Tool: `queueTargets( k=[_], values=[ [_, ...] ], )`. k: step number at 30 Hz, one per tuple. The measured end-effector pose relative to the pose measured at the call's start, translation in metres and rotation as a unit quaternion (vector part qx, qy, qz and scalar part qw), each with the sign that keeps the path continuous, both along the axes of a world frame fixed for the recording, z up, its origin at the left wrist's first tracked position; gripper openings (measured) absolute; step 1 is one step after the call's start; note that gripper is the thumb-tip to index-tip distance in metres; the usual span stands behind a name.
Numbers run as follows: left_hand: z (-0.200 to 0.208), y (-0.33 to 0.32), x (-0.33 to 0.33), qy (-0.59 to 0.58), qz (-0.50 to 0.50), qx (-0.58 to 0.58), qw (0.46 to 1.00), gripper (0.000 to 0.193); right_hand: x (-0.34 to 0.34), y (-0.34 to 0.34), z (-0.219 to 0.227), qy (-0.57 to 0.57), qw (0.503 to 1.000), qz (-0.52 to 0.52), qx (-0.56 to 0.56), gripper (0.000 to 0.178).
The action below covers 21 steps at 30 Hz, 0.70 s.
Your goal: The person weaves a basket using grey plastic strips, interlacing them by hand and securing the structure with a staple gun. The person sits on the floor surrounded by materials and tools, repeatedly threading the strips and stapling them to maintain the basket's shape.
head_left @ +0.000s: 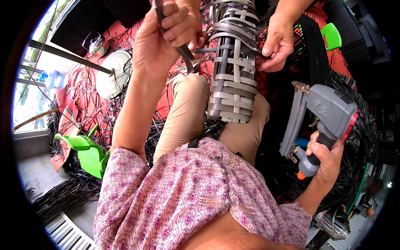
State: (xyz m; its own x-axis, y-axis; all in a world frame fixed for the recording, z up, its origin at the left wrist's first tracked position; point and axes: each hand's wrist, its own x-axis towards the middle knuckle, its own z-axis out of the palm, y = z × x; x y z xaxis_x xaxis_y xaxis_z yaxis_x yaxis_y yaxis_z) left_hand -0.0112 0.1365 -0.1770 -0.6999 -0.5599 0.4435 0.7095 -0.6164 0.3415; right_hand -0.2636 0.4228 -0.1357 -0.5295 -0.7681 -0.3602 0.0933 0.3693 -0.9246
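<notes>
My left hand [155, 43] is raised at the left of a woven piece, closed around a dark, flat bar-like tool [184, 53] with a curved lower end. Out to the right, my right hand [326, 151] grips the black handle of a grey nail gun [327, 102], which is held apart from the weaving. Grey and brown flat strips cross over dark tubes in the woven piece [235, 89], which lies between my knees. A co-worker's hand [278, 43] pinches a strip at its right side. The co-worker's other hand [192, 25] is partly hidden behind mine.
Loose dark strips [79, 110] cover much of the red floor covering. A round pale base with a pole [116, 75] and a metal kettle [98, 45] stand at the left. Green plastic pieces [89, 156] lie beside my left elbow. A metal canister [333, 223] is at the lower right.
</notes>
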Motion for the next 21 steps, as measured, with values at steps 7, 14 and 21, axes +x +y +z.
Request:
queueTargets(
  k=[7, 14, 21],
  values=[
    [0.006, 0.006, 0.0, -0.168, 0.158, -0.073, 0.97, 0.034, 0.007, -0.004, 0.02, 0.007, 1.0, 0.022, 0.016, 0.015],
    [0.005, 0.004, 0.004, -0.14, 0.161, -0.098, 0.972, 0.034, 0.011, -0.006, 0.027, 0.017, 0.999, 0.043, 0.021, 0.015],
    [0.001, -0.009, 0.016, -0.028, 0.112, -0.039, 0.993, 0.032, 0.02, -0.013, 0.034, 0.026, 0.999, 0.029, 0.008, 0.016]
  ],
)
